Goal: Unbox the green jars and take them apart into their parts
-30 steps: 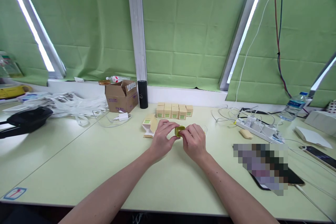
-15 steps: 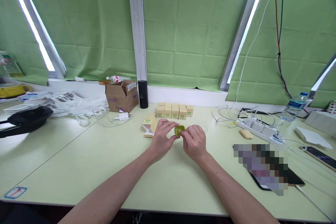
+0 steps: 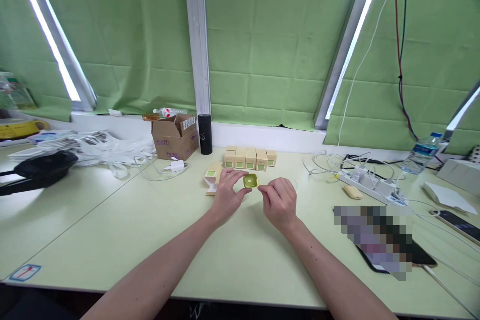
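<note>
My left hand (image 3: 228, 194) grips a small olive-green square container (image 3: 251, 181) by its edges, between thumb and fingers. The hollow inner side of the container faces me. My right hand (image 3: 279, 201) is closed in a pinch just right of the container; a small pale bit shows near the fingertips, too small to name. Behind my left hand lies an opened cardboard box (image 3: 212, 180) with a green label, partly hidden. Several small closed cardboard boxes (image 3: 250, 159) with green labels stand grouped together behind the hands.
A brown carton (image 3: 172, 142) and a black bottle (image 3: 205, 135) stand at the back. On the right are a power strip (image 3: 371, 185) with cables, a beige case (image 3: 353, 192), phones (image 3: 457, 225) and a water bottle (image 3: 422, 152). White straps (image 3: 108, 147) pile up on the left.
My left hand has moved slightly left with the green container. My right fingertips, formerly inside the container, are now at its right side.
</note>
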Tool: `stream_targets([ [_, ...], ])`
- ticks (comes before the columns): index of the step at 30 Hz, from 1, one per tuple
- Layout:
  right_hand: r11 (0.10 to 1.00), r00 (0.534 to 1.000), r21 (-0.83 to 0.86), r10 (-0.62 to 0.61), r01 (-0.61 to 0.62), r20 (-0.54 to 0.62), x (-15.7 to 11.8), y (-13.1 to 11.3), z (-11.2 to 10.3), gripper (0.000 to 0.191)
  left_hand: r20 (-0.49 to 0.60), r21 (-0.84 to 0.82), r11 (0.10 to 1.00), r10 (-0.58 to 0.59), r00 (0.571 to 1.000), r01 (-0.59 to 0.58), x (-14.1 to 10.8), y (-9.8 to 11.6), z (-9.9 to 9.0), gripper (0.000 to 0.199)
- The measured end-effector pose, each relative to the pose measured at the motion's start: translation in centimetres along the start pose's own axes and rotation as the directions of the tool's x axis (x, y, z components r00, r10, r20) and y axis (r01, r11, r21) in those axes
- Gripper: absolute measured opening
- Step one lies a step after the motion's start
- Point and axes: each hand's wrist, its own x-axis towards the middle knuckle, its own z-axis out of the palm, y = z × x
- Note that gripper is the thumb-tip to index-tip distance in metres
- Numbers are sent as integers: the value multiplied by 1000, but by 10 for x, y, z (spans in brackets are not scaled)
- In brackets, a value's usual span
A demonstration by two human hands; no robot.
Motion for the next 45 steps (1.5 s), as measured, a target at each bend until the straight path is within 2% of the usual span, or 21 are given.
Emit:
stream_targets([
  [3,982,984,65,176,-175,-8,1,11,-2,16,-28,-38,994,-101,995,99,1,1,-1,44],
  [6,938,943,113,331,-328,-10,3,25,-3,14,-60,-90,970,-230,971,224,4,2,-2,51],
  [8,914,923,126,385,-386,33,4,32,-2,14,-55,-142,945,-305,951,295,6,2,-2,48],
  [10,908,910,97,393,-407,132,5,34,3,14,-30,-225,903,-381,924,365,8,1,-2,39],
  [12,919,891,27,373,-393,258,6,32,9,15,6,-332,833,-469,883,444,11,1,-2,35],
  [14,937,859,-58,339,-344,384,9,29,17,17,45,-440,738,-552,833,512,13,1,-2,40],
  [17,961,773,-186,277,-206,571,12,24,30,20,132,-558,576,-650,749,597,15,0,-1,50],
  [19,964,718,-232,254,-131,648,12,22,39,21,213,-618,456,-688,694,641,16,0,-2,52],
  [22,963,689,-252,249,-100,680,9,22,51,21,315,-695,290,-699,642,658,16,0,-3,49],
  [24,961,677,-264,252,-87,691,7,21,57,20,336,-729,223,-706,623,647,16,1,-5,45],
  [28,959,661,-276,251,-68,707,3,18,63,16,344,-760,156,-727,594,631,16,1,-6,34],
  [32,959,659,-277,246,-61,711,1,15,59,15,361,-752,129,-740,568,646,15,-1,-6,28],
  [34,959,664,-276,243,-57,707,0,14,52,17,347,-731,174,-738,579,660,15,-4,-5,28],
  [35,960,666,-275,240,-55,707,-1,13,47,18,313,-704,253,-728,611,663,15,-6,-5,29],
  [37,963,659,-263,231,-52,716,-4,8,36,19,205,-602,485,-674,710,634,16,-11,-4,31],
  [39,973,618,-221,212,-62,758,-9,0,24,15,105,-467,682,-590,801,563,17,-14,-4,32],
  [42,969,592,-212,247,-129,768,-15,-14,10,15,23,-341,812,-497,868,474,17,-18,-8,22],
  [45,956,564,-193,288,-223,774,-16,-22,5,14,13,-14,969,-246,969,246,14,-21,-11,5],
])
